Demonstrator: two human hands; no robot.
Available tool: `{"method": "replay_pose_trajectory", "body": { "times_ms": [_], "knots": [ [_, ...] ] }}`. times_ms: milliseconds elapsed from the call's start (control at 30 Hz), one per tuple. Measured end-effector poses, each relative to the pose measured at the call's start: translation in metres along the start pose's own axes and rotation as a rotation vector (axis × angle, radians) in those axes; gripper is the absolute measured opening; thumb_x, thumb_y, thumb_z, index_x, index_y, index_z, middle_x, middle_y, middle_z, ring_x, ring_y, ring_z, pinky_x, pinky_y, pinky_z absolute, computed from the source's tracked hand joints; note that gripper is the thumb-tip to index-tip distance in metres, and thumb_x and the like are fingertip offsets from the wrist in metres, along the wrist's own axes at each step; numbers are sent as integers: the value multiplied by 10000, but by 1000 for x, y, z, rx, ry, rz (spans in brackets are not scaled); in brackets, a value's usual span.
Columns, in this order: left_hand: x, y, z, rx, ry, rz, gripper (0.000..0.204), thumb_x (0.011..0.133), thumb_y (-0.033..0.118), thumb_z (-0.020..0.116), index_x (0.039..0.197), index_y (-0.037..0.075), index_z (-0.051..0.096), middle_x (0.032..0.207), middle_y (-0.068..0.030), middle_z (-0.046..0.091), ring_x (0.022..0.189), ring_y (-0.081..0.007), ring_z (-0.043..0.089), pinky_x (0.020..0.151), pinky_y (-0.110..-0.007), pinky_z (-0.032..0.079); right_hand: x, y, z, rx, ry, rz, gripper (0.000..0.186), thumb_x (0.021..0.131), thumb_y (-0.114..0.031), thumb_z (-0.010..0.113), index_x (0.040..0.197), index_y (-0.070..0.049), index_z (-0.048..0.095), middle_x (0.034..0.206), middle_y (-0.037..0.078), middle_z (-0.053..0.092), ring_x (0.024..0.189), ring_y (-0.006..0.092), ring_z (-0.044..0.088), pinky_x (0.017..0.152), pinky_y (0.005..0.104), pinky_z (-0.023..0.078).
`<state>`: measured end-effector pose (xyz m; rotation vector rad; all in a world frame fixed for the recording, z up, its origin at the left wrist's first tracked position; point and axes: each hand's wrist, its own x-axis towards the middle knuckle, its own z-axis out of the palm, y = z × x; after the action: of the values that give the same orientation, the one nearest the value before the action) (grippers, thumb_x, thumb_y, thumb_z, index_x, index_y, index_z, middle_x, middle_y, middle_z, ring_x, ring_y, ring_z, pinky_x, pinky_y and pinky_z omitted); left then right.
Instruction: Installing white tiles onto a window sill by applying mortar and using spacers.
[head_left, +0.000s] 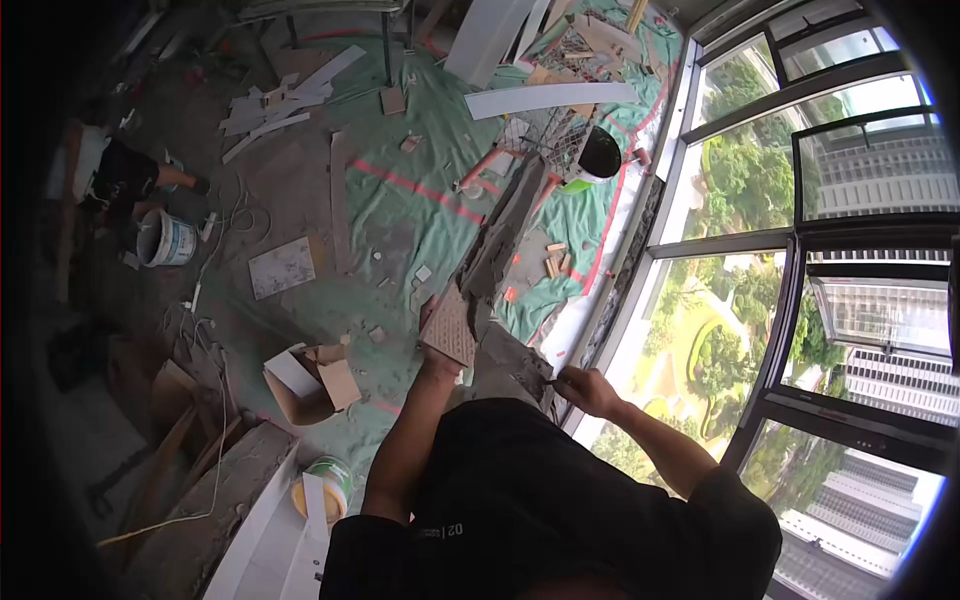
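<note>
My left hand (441, 366) grips the near edge of a beige tile (451, 328) with a ridged face, its fingers partly hidden. The tile is tilted beside the near end of a narrow ledge (512, 225) covered in rough grey mortar. Closer to my body, more wet-looking mortar (508, 365) lies on a grey surface to the right of the tile. My right hand (592, 390) is closed around the handle of a trowel, at the right edge of that mortar; the blade blends into the grey.
Large windows (720, 300) line the right side. A black bucket (600, 153) stands by the ledge's far end. A green sheet (385, 215) covers much of the floor. An open cardboard box (311, 383), a white bucket (167, 238) and another person (130, 178) are on the left.
</note>
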<state>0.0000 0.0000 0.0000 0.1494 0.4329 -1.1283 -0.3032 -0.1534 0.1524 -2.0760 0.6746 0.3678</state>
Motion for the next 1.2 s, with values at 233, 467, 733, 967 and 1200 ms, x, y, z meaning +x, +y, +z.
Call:
{"method": "replay_pose_trajectory", "body": {
  "times_ms": [233,467,733,967,1200],
  "knots": [
    [-24,20,15,11,-194,-167,647,1116,508,565,1569,53,633,1520,-177,714,1414,-405,673,1227,-580,519,77,-71,14,-173,249,-223,283,1064,-307,740,1089,-58,608,782,241,716,729,488,726,664,585,568],
    [-16,3,35,36,27,-13,625,1132,495,560,1546,37,655,1546,-168,709,1409,-354,684,1242,-524,518,152,-7,-12,-326,377,63,306,1090,-354,617,1124,-50,620,876,236,770,800,509,754,735,623,604],
    [-22,21,11,-24,-42,-55,655,1147,457,558,1637,24,569,1617,-203,651,1436,-395,669,1270,-518,497,311,124,-85,-293,507,400,336,1074,-361,582,1160,-55,694,974,282,803,897,504,796,800,617,627],
    [-25,21,36,-19,101,2,714,1143,471,554,1675,-3,504,1651,-221,616,1506,-405,612,1317,-525,446,403,185,-141,-172,508,555,424,1085,-347,503,1258,-63,766,1199,269,818,1132,498,788,968,604,621],
    [-12,21,36,-30,142,4,668,1145,471,545,1626,8,561,1589,-207,669,1423,-387,679,1278,-518,493,373,208,-125,497,451,551,393,1061,-404,684,1053,-12,714,864,164,735,626,269,723,566,455,595]
  ]
}}
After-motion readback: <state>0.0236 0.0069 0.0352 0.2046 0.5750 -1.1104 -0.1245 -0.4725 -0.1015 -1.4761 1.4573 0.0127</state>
